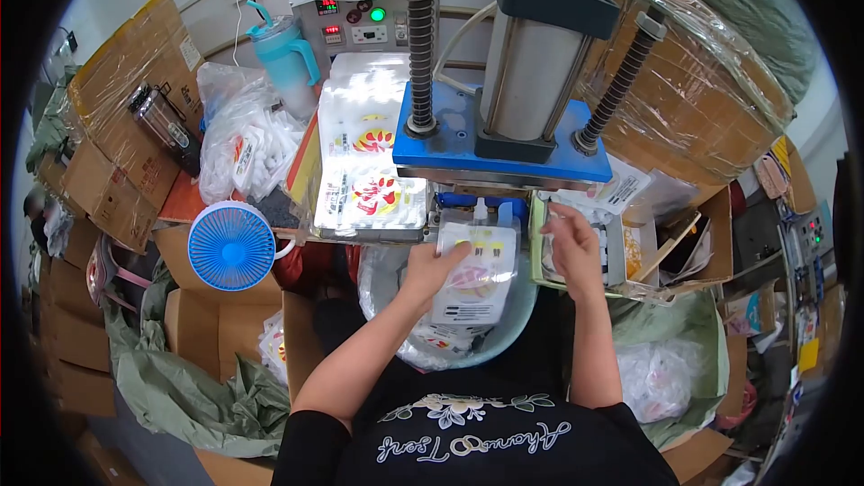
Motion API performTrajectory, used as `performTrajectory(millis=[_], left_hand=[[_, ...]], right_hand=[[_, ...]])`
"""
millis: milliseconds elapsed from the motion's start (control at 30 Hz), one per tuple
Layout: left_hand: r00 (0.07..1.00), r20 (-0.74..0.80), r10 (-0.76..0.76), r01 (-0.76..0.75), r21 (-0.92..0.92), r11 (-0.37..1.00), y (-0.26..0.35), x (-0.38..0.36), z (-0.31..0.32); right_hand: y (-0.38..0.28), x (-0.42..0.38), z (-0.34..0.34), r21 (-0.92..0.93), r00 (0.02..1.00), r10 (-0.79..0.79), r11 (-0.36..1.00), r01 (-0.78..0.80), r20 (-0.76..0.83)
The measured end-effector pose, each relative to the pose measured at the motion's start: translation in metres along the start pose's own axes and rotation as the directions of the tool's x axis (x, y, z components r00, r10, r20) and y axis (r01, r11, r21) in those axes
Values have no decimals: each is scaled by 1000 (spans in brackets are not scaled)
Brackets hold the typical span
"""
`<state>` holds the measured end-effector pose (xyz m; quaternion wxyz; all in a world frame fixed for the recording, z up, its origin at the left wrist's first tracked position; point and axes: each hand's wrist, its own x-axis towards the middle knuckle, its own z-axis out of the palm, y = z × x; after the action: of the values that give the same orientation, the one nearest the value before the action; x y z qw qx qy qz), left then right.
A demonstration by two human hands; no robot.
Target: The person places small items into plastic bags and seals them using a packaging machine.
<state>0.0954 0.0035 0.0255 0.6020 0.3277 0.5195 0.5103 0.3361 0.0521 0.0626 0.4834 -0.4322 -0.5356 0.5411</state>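
- At the far left we see a shiny dark metal thermos (pixel 166 126), tilted against brown cardboard.
- Next comes a round blue desk fan (pixel 231 246), its grille turned up toward us, above an open brown cardboard box (pixel 198 333) with crumpled green sheeting at its front.
- Behind the fan we have a clear plastic bag (pixel 236 130) of white items, and just beside it a turquoise lidded tumbler with a side handle (pixel 283 58).
- Right of these lies a stack of flat white pouches printed in red and yellow (pixel 364 171).
- Our left hand (pixel 432 272) is closed on the left edge of a white printed pouch with a spout on top (pixel 477 292), the thumb lying across its front. We have this pouch upright over a round pale-blue basin (pixel 524 310) that holds more plastic packaging.
- Above the pouch stands a press with a blue metal plate and a grey cylinder (pixel 504 157).
- Our right hand (pixel 571 247) is partly open, fingers loosely curled, right of the pouch and apart from it, over a pale-green rectangular tray (pixel 537 225).
- Farther right we see an open brown cardboard box of mixed items (pixel 718 247).
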Motion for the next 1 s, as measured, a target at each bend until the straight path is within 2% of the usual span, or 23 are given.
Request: performTrajectory(millis=[33,67,100,133,167,233,267,300,333,367,400,433,467,500,600,633,667,733,767,800,867,933,1000], left_hand=[[999,20,-51,53,-96,994,5,3,5],[994,46,-101,108,-190,976,9,6,8],[992,58,-112,122,-215,969,6,13,7],[992,62,-113,124,-218,968,5,15,8],[993,54,-109,118,-212,970,5,16,9],[994,41,-102,109,-208,972,5,22,5],[997,43,-57,59,-31,998,0,27,-2],[998,54,-18,10,148,989,-2,29,-10],[998,47,-28,21,153,988,11,26,-18],[995,18,97,-96,410,907,31,23,-29],[973,26,227,-191,640,744,44,21,-39],[888,-25,460,-262,793,550,45,18,-49],[744,-17,668,-265,911,318,44,15,-59],[703,3,711,-167,973,160,32,17,-69],[725,113,679,-222,972,76,12,-6,-92],[670,144,728,-212,977,2,12,-6,-101],[679,152,718,-215,977,-3,13,-8,-110],[720,-14,694,-336,868,366,29,-18,-110],[632,-34,774,-433,813,389,27,-16,-105],[630,-36,775,-443,804,397,29,-22,-95],[868,-113,484,-366,514,776,38,-47,-68],[921,-88,380,-320,387,865,20,-48,-50],[939,-54,341,-282,449,848,-1,-44,-39]], right_hand=[[-4,0,-8,292,992,120,951,-107,-28],[-5,2,-13,284,993,117,953,-105,-28],[-1,6,-18,590,961,261,791,-158,-92],[5,10,-24,832,905,412,535,-148,-104],[19,13,-41,953,917,365,187,-239,158],[32,13,-44,944,923,319,173,-280,215],[40,12,-45,934,922,276,154,-321,271],[29,9,-36,915,906,355,240,-326,230],[22,6,-29,916,902,364,229,-329,233],[17,4,-22,864,917,375,407,-297,138],[16,5,-17,779,930,364,570,-261,45],[23,4,-23,747,963,239,617,-248,123],[27,4,-26,753,963,238,608,-252,130],[31,5,-28,681,973,207,698,-221,103],[25,4,-24,554,980,178,809,-196,86],[14,1,-17,472,975,210,854,-219,71],[10,-3,-13,382,967,248,890,-249,51],[17,-5,-14,348,973,224,909,-229,55],[18,-4,-13,198,983,184,963,-182,12],[18,-4,-11,37,991,133,991,-132,-26],[11,-7,6,-27,994,67,997,-69,-84],[4,-10,27,-2,999,-12,1000,12,-31],[9,-13,47,-70,992,-114,991,117,46]])
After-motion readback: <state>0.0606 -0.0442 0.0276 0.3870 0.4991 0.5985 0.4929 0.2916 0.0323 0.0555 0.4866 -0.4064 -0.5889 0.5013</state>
